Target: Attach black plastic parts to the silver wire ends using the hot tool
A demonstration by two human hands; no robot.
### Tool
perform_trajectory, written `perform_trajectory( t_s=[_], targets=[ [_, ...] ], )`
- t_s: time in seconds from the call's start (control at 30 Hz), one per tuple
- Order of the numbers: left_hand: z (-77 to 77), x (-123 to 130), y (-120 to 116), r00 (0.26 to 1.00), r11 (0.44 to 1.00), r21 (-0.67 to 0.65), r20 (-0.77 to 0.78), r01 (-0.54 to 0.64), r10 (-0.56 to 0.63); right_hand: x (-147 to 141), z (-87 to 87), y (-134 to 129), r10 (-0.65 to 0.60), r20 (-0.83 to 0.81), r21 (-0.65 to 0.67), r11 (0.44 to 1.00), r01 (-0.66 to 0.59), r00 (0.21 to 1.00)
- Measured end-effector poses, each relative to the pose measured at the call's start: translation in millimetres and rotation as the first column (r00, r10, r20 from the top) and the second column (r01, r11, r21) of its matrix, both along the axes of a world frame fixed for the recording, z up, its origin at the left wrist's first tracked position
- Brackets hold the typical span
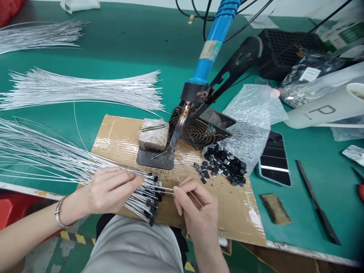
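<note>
Many white wires (65, 151) lie in a long bundle, with small black connectors (152, 201) on their right-hand ends. My left hand (109, 189) is over this bundle, its thumb and fingers pinched on a white wire. My right hand (199, 206) pinches the end of a white wire (166, 189) just right of the connectors. Through its fingers also runs a thin solder wire (203, 208). The blue-handled soldering iron (182, 121) is fixed in a stand, tip down, above both hands. Beside its tip sits a worn whitish block (153, 134) with metal pieces on top.
Under the work lies a cardboard sheet (236, 212). Loose black housings (224, 165) are piled near a small fan (199, 131) and bubble wrap (250, 113). At right are a phone (274, 159), a sponge (275, 208), and a dark flat tool (315, 201). More white wires (85, 91) lie behind.
</note>
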State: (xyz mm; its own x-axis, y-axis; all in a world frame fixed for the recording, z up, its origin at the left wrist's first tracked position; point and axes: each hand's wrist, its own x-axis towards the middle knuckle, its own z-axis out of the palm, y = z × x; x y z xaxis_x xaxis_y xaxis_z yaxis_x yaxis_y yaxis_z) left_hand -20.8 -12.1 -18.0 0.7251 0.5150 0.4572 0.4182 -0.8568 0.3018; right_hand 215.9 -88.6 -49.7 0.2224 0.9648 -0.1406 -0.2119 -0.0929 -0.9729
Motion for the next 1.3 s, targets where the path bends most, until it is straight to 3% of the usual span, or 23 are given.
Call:
perform_trajectory(
  t_s=[0.07, 0.2, 0.27, 0.33, 0.43, 0.53, 0.63, 0.77, 0.87, 1.0, 1.2, 1.3],
  targets=[
    [1.8, 3, 2, 1.000, 1.000, -0.024, 0.008, 0.018, -0.017, 0, -0.1, 0, -0.053, 0.097, 0.094, 0.995, 0.044, 0.994],
    [9.3, 5, 7, 0.988, 0.982, -0.153, -0.124, -0.109, 0.091, -4, -1.3, -1, -0.163, 0.324, 0.275, 0.959, 0.072, 0.932],
    [13.8, 9, 6, 0.980, 0.968, -0.200, -0.161, -0.151, 0.120, -10, -0.3, -1, -0.167, 0.377, 0.285, 0.957, 0.058, 0.911],
    [17.6, 19, 0, 0.988, 0.937, -0.319, -0.104, -0.143, 0.115, -15, 1.5, -1, -0.144, 0.393, 0.263, 0.964, 0.039, 0.908],
    [20.1, 40, -11, 0.996, 0.850, -0.524, 0.025, -0.060, 0.086, -21, 3.7, -1, -0.106, 0.391, 0.236, 0.972, 0.012, 0.914],
    [18.4, 56, -17, 0.994, 0.789, -0.611, 0.034, -0.064, 0.107, -21, 3.5, 0, -0.114, 0.390, 0.218, 0.976, 0.029, 0.914],
    [15.5, 59, -13, 0.989, 0.646, -0.758, 0.009, -0.088, 0.145, -18, 1.5, 0, -0.079, 0.387, 0.161, 0.987, 0.017, 0.918],
    [14.3, 53, -3, 0.984, 0.338, -0.940, 0.005, -0.057, 0.179, -10, -0.7, 0, -0.009, 0.353, 0.085, 0.996, -0.022, 0.935],
    [15.7, 52, 1, 0.967, 0.227, -0.974, 0.053, -0.005, 0.248, -3, -0.6, 2, 0.013, 0.346, 0.086, 0.995, -0.046, 0.938],
    [17.8, 54, 2, 0.958, 0.189, -0.981, 0.087, 0.035, 0.272, -1, -0.1, 7, 0.034, 0.370, 0.098, 0.992, -0.076, 0.928],
    [16.2, 56, 0, 0.950, 0.265, -0.963, 0.116, 0.037, 0.291, -7, 1.6, 10, 0.007, 0.329, 0.120, 0.992, -0.049, 0.944],
    [16.1, 57, -1, 0.951, 0.248, -0.969, 0.077, 0.001, 0.298, -8, 4.3, 11, -0.015, 0.352, 0.139, 0.990, -0.036, 0.936]
  ],
)
